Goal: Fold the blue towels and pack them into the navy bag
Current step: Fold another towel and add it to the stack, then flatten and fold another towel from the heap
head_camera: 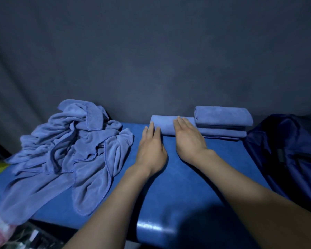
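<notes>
Now I press a folded towel (166,125) flat, left hand (151,148) and right hand (188,139) open.
Beside the folded stack (223,121), near the navy bag (285,155); careless lifting could unfold it.

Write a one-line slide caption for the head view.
Both hands, left and right, press flat on a rolled towel beside the folded stack.

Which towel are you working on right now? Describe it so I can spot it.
On the blue table, look at the far edge, between the crumpled pile and the folded stack. The folded towel lies there alone, under both hands' fingertips, touching the stack's left side.
</notes>
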